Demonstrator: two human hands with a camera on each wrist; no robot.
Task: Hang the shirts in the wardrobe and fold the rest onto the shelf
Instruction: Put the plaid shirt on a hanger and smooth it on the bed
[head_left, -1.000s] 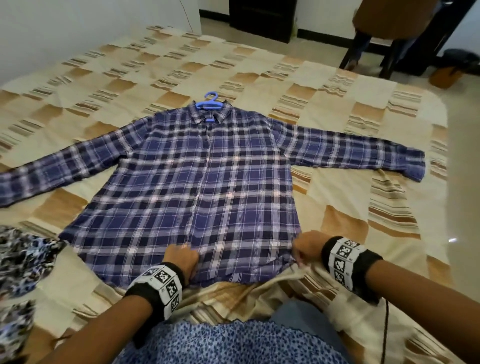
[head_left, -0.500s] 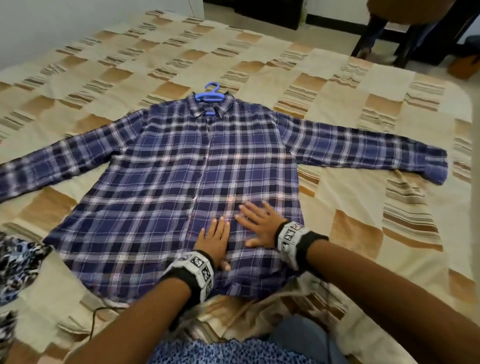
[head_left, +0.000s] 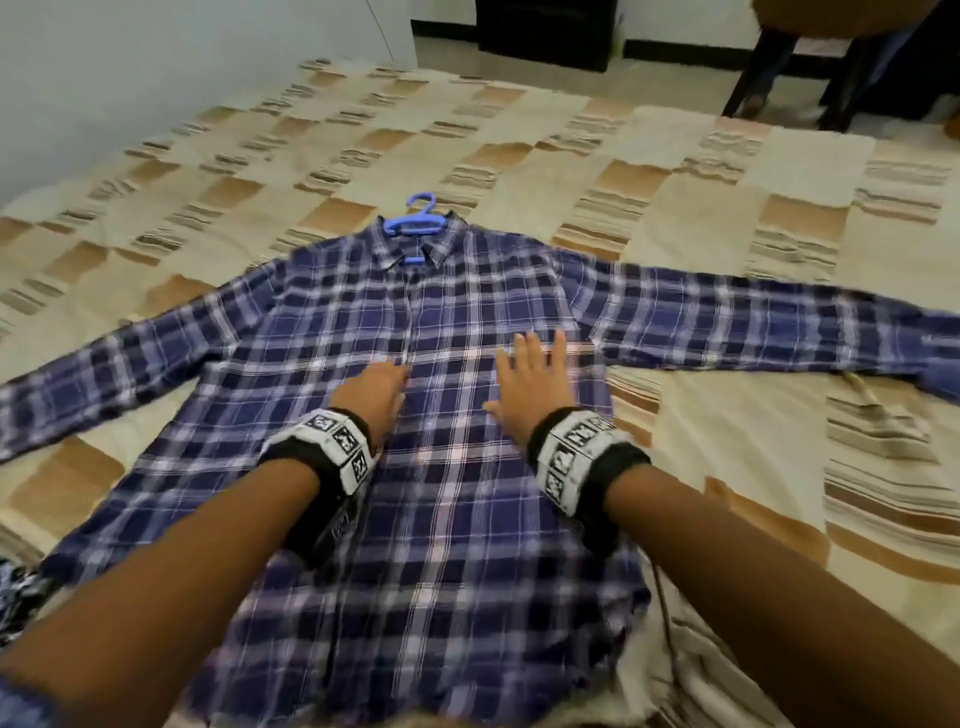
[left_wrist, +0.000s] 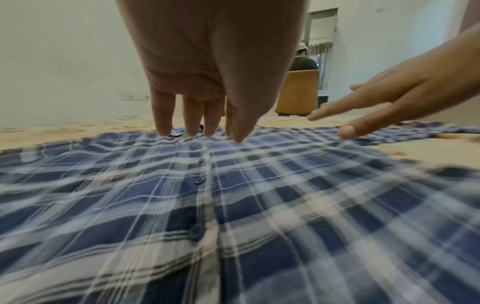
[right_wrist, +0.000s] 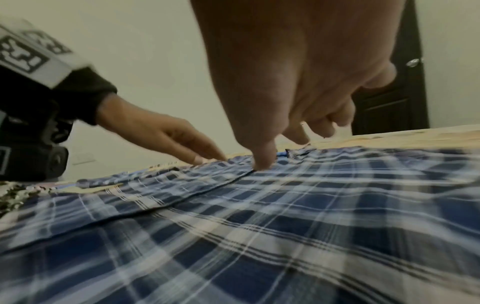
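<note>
hanger (head_left: 414, 224) mostly hidden inside shirt (head_left: 441, 519) collar

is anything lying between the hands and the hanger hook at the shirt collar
Nothing visible does. Only flat plaid shirt fabric lies between the left hand, the right hand and the blue hanger hook poking out of the collar. The wardrobe is out of view.

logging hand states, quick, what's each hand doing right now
Left hand: open, fingers straight on the plaid shirt, holding nothing.
Right hand: open, flat on the shirt.
</note>
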